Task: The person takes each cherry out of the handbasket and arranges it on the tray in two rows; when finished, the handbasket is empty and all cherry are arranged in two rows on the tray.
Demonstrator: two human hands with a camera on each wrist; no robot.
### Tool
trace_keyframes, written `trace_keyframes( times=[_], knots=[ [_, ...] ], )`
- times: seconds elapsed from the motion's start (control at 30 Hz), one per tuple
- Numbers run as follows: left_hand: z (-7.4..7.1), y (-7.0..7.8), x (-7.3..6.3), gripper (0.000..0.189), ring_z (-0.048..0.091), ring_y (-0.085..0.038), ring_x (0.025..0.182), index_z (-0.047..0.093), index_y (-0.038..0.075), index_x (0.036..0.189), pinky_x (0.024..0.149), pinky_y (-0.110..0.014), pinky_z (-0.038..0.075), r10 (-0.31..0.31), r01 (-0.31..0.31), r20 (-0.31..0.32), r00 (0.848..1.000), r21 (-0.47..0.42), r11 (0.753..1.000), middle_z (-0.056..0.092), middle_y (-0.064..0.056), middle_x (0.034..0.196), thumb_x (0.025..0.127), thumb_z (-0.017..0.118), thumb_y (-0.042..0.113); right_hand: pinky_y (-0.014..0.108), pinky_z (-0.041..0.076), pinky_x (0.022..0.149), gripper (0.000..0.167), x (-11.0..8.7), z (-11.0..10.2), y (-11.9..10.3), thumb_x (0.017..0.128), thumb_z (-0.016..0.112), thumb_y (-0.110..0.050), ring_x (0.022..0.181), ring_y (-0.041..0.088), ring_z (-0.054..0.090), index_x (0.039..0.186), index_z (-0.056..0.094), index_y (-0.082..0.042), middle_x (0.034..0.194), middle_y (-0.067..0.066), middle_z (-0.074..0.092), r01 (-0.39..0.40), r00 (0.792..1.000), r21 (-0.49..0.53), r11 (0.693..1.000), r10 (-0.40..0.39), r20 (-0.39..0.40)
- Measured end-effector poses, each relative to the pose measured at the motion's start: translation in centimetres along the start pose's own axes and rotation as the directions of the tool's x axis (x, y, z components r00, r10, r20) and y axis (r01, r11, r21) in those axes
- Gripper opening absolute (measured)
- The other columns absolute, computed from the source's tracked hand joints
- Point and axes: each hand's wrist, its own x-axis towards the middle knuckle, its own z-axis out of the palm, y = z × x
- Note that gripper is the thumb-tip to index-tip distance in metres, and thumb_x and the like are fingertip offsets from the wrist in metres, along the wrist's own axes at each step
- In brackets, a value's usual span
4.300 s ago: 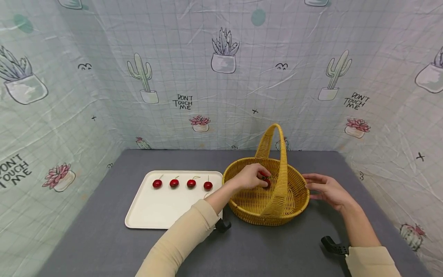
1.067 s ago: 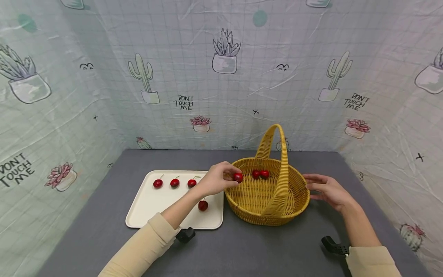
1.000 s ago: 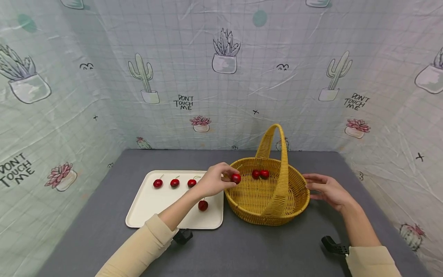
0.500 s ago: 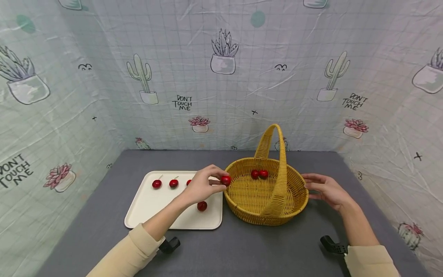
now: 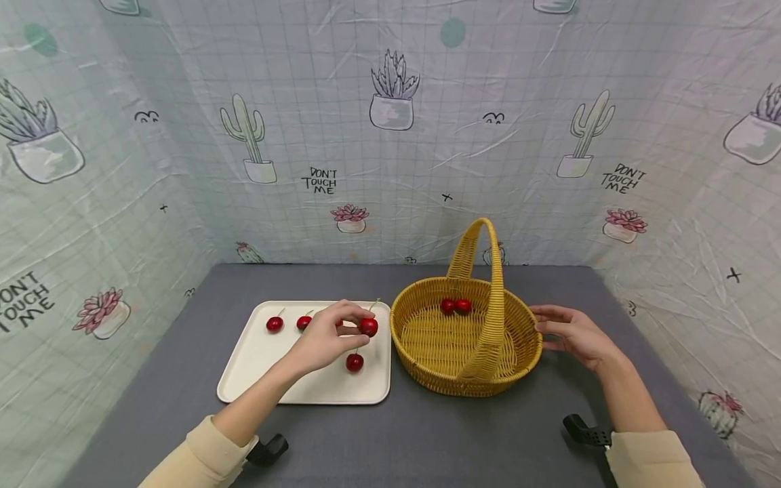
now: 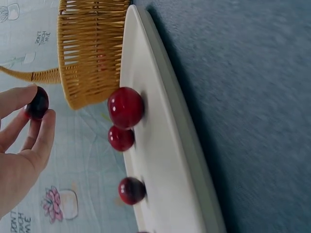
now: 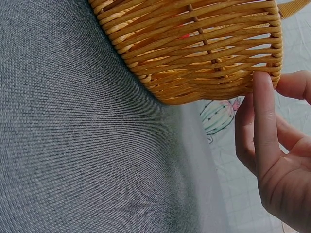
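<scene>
My left hand (image 5: 329, 335) pinches a red cherry (image 5: 369, 327) between thumb and fingertips, its stem pointing up, over the right part of the white tray (image 5: 262, 379). The left wrist view shows this cherry (image 6: 38, 103) held above the tray's surface. Right below it in the head view sits another cherry (image 5: 354, 362). A back row holds more, including a cherry (image 5: 274, 324) at left; one is mostly hidden behind my hand. My right hand (image 5: 570, 332) touches the right rim of the yellow wicker basket (image 5: 427, 379) with fairly straight fingers (image 7: 265, 111).
Two cherries (image 5: 455, 307) lie side by side at the back of the basket. Its tall arched handle (image 5: 495, 291) rises over the middle. The basket stands close beside the tray on a grey cloth surface (image 5: 390, 447). A printed curtain (image 5: 390, 203) encloses the back and sides.
My left hand, inside the basket with a cherry at first, later holds a cherry at its left rim and has carried it left over the tray. My right hand stays at the rim.
</scene>
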Motion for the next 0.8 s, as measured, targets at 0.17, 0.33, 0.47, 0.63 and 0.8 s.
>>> trace_keyframes(
  times=[0.17,0.33,0.47,0.63,0.8],
  knots=[
    [-0.9,-0.4,-0.9,0.034,0.066,-0.025,0.105,0.073,0.002,0.12,0.093,-0.041,0.055,-0.043,0.043,-0.013,0.999,-0.006,0.999,0.064,-0.008,0.116,0.087,0.081,0.0,0.041,0.057,0.089,0.064,0.0,0.0,0.1,0.104,0.063,-0.02,0.109,0.007,0.064,0.154,0.034,0.009,0.147,0.019,0.048,0.002,1.0,-0.001,1.0,-0.002,0.003],
    [-1.7,-1.4,-1.9,0.032,0.065,-0.026,0.104,0.073,0.005,0.118,0.091,-0.036,0.056,-0.076,0.076,0.001,0.997,0.016,0.997,0.064,-0.008,0.113,0.087,0.081,0.0,0.041,0.057,0.088,0.063,0.0,0.0,0.1,0.104,0.062,-0.018,0.108,0.008,0.065,0.154,0.035,0.01,0.145,0.017,0.051,0.019,1.0,0.005,1.0,-0.019,0.001],
    [-2.2,-2.1,-2.6,0.032,0.065,-0.025,0.106,0.073,0.007,0.117,0.089,-0.032,0.056,-0.097,0.096,0.03,0.995,0.046,0.994,0.066,-0.006,0.111,0.087,0.08,0.002,0.041,0.057,0.088,0.063,0.0,0.0,0.0,0.104,0.062,-0.018,0.108,0.007,0.065,0.154,0.035,0.01,0.144,0.016,0.051,0.02,1.0,0.003,1.0,-0.02,0.004],
    [-2.6,-2.6,-3.2,0.032,0.065,-0.026,0.105,0.073,0.006,0.117,0.088,-0.031,0.056,-0.101,0.098,0.065,0.993,0.037,0.994,0.069,-0.005,0.109,0.087,0.08,-0.001,0.04,0.057,0.088,0.064,0.0,0.0,0.0,0.104,0.063,-0.019,0.108,0.007,0.064,0.154,0.034,0.009,0.143,0.013,0.052,0.015,1.0,0.003,1.0,-0.015,0.007],
    [-3.0,-3.2,-3.6,0.029,0.067,-0.027,0.104,0.072,0.002,0.114,0.087,-0.032,0.057,-0.09,0.086,0.086,0.992,0.052,0.995,0.07,-0.007,0.107,0.086,0.08,-0.003,0.04,0.058,0.088,0.063,0.0,-0.1,0.1,0.105,0.062,-0.018,0.108,0.008,0.065,0.154,0.035,0.01,0.142,0.012,0.054,0.022,1.0,0.008,1.0,-0.022,0.006]
  ],
)
